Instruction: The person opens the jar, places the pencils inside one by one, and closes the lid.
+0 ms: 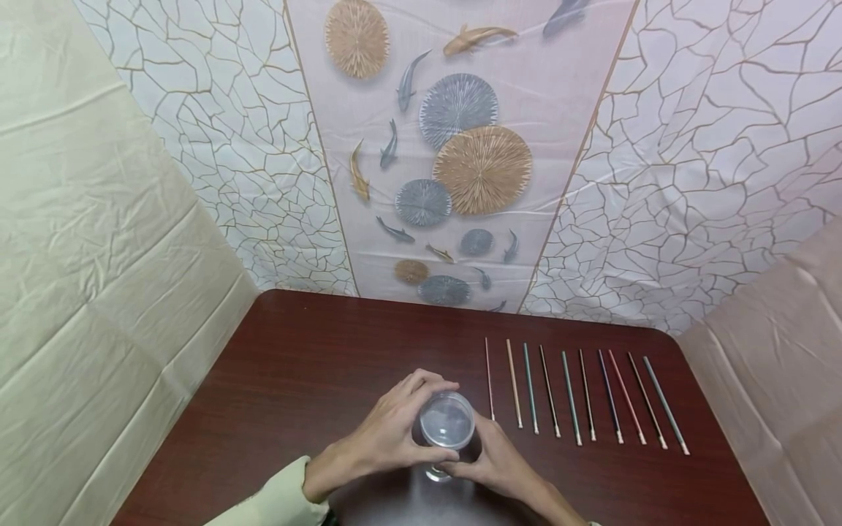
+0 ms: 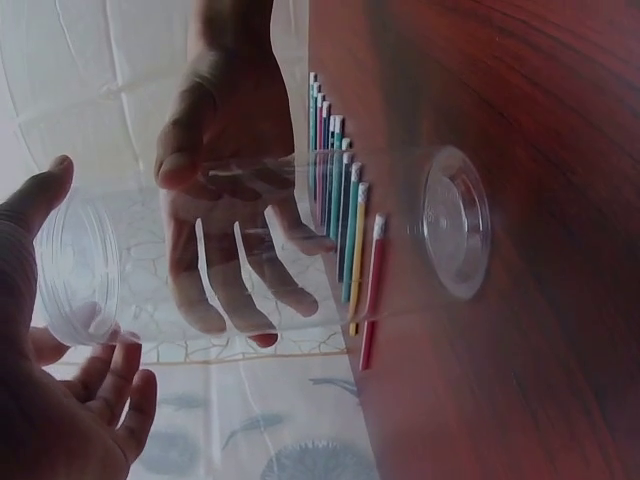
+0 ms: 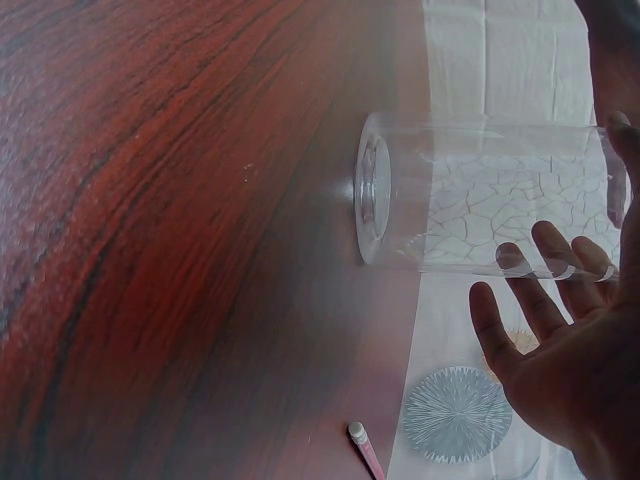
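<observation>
A clear, see-through jar [image 1: 447,422] stands upright between both hands over the table. My left hand [image 1: 387,431] grips its ringed top [image 2: 85,265], thumb on the near side and fingers round the far side. Lower down, my right hand [image 1: 498,456] holds the jar's side from the right. Through the clear wall, its spread fingers [image 2: 235,285] show curving along the body in the left wrist view. The round base [image 3: 373,190] is close to the tabletop in the right wrist view. Nothing shows inside the jar.
Several eraser-tipped pencils [image 1: 567,398] in different colours lie in a row to the right of the jar. The dark red-brown table [image 1: 296,365] meets a patterned cloth backdrop [image 1: 421,248] behind, with plain cloth walls [image 1: 118,292] at the sides.
</observation>
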The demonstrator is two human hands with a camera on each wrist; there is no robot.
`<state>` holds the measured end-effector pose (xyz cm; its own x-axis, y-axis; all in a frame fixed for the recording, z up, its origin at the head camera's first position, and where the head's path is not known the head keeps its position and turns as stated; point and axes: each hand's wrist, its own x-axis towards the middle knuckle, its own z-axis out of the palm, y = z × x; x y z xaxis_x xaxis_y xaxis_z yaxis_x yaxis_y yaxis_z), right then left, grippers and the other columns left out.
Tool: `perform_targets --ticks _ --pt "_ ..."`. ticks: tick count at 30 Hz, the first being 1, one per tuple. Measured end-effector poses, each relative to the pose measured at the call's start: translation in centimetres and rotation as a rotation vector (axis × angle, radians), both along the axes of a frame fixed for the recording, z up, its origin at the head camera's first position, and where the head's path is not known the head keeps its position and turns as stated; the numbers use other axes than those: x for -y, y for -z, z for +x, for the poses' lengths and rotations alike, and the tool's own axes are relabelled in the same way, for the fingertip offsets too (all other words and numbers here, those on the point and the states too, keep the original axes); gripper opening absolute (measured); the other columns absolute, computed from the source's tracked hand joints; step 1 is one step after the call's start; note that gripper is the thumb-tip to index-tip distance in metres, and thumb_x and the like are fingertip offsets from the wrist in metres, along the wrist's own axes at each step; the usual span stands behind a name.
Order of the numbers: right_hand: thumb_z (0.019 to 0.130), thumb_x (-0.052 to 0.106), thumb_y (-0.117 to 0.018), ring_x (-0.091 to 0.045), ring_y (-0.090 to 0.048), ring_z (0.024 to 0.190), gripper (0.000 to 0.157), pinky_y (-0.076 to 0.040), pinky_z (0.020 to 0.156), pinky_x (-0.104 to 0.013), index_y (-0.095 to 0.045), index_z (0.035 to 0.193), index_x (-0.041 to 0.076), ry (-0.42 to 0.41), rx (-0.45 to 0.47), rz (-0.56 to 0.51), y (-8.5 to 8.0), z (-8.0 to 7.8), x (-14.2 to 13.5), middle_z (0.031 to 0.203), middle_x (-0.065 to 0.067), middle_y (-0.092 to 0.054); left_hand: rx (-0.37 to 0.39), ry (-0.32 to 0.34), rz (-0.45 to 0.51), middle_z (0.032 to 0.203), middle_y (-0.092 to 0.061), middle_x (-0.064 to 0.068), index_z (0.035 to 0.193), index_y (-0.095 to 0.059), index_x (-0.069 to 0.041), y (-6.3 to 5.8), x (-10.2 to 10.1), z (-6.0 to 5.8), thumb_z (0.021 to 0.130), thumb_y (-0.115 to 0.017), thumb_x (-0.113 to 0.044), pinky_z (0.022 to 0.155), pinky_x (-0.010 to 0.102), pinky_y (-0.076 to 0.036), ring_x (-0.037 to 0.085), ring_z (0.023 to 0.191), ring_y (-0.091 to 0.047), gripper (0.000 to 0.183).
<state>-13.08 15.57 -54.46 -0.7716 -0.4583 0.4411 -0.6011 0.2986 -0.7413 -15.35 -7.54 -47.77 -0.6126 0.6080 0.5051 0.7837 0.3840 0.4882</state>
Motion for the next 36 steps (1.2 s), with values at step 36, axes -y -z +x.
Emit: perform_targets --ticks 36 --pt "0.081 0.028 -0.095 -0.016 -0.07 0.112 0.079 -0.057 0.098 -0.038 -0.055 0.149 0.016 0.013 -0.023 0.002 0.1 0.0 0.1 0.125 0.004 -0.072 -0.024 0.143 0.038 0.145 -0.057 -0.002 0.156 -0.047 -0.016 -0.5 0.4 -0.9 0.081 -0.094 -0.041 0.104 0.038 -0.051 0.015 0.13 -0.057 0.092"
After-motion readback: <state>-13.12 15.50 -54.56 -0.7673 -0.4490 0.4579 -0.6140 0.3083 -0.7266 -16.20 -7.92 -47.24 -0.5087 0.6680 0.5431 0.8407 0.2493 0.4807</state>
